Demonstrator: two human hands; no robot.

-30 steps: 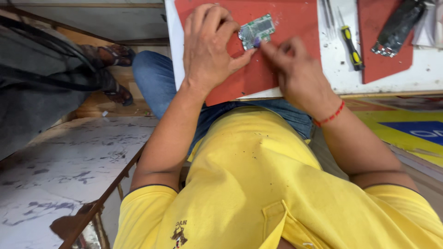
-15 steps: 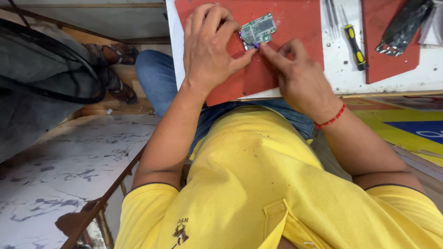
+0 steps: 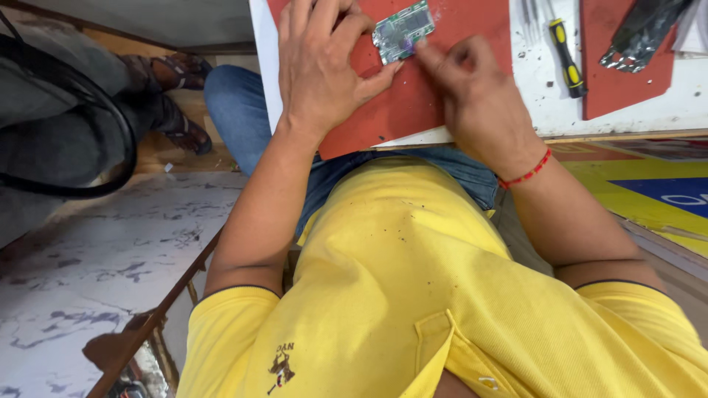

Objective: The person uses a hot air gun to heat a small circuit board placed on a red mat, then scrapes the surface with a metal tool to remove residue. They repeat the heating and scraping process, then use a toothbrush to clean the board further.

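Head view: small green circuit board (image 3: 403, 29) lies on a red mat (image 3: 413, 103), near the top edge of the frame, roughly centred. Mat sits on a white table (image 3: 546, 110).

Left hand (image 3: 321, 66) rests palm-down on the mat, just left of the board. Thumb tip touches the board's lower edge; fingers curl over its left side. Grip is loose, steadying the board against the mat rather than lifting it.

Right hand (image 3: 476, 88) comes in from the right, fingers bunched. Forefinger and thumb are pinched together at the board's lower right corner, beside a small purple spot there. Whether the grip holds a tool or a part cannot be told; the pinch hides it. A red thread band (image 3: 525, 175) circles the right wrist.

Further right on the table: a black-and-yellow screwdriver (image 3: 566, 59) and thin metal tweezers (image 3: 532, 22), both on bare white surface. A second red mat (image 3: 627, 81) carries a dark flat device (image 3: 641, 33).

Person wears a yellow shirt (image 3: 413, 295) and blue jeans (image 3: 236, 110).
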